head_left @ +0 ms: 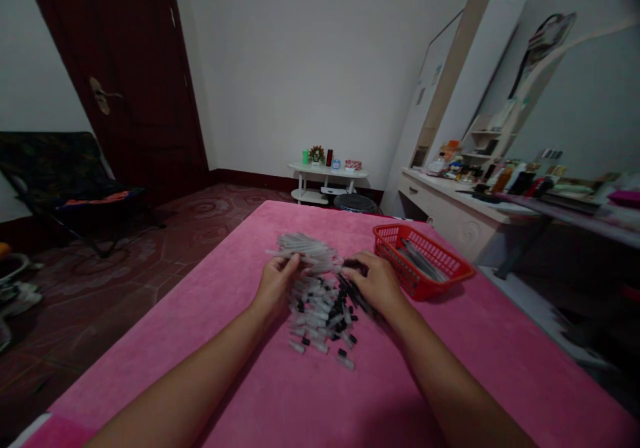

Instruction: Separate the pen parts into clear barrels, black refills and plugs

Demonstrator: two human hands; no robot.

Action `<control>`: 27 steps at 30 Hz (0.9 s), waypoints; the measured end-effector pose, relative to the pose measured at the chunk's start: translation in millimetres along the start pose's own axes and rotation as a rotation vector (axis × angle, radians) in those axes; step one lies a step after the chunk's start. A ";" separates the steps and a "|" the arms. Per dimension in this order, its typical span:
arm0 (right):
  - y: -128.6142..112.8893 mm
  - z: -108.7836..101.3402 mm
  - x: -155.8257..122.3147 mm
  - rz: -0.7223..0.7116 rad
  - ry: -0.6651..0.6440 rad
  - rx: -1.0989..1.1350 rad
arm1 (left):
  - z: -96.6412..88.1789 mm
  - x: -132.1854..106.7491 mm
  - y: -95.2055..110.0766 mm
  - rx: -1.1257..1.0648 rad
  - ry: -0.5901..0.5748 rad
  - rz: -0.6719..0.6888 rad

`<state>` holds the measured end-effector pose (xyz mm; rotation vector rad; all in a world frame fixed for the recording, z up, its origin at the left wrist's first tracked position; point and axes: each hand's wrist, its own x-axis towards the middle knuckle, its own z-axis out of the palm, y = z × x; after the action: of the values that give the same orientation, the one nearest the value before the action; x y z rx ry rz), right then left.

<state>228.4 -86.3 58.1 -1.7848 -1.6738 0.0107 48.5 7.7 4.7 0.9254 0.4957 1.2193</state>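
A pile of thin whitish translucent tubes point(305, 247) lies on the pink-covered table. My left hand point(277, 283) is at the near-left side of that pile, thumb and fingers pinched together on a tube. Across from it, my right hand point(377, 280) is closed round several thin dark rods point(357, 295), which stick out below the fingers; a few fingertips are hidden. Between and below both hands spreads a heap of small clear caps point(317, 318) mixed with short black pieces point(343, 353). The hands are slightly blurred.
A red plastic basket point(425, 291) holding grey sticks stands just right of my right hand. The pink cloth point(230, 355) covers the table. Beyond are a low white shelf point(327, 168), a round dark stool point(355, 203), a cluttered dresser point(450, 195) and a folding chair point(60, 175).
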 end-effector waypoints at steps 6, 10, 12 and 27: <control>18.5 -13.5 -4.7 0.156 -0.333 -0.291 | -13.8 12.6 3.6 -0.088 0.061 -0.023; 7.5 0.4 -11.2 0.193 -0.368 -0.448 | -12.4 11.0 3.7 -0.095 0.042 -0.045; 0.9 6.1 -12.7 0.214 -0.381 -0.512 | -11.4 10.0 3.1 -0.091 0.032 -0.053; -6.0 -11.7 -6.5 0.243 -0.296 -0.435 | -3.8 2.1 6.6 -0.089 -0.026 -0.108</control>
<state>227.1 -97.8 67.1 -2.4060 -1.7438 0.0206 42.5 11.4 8.3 0.8275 0.4616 1.1211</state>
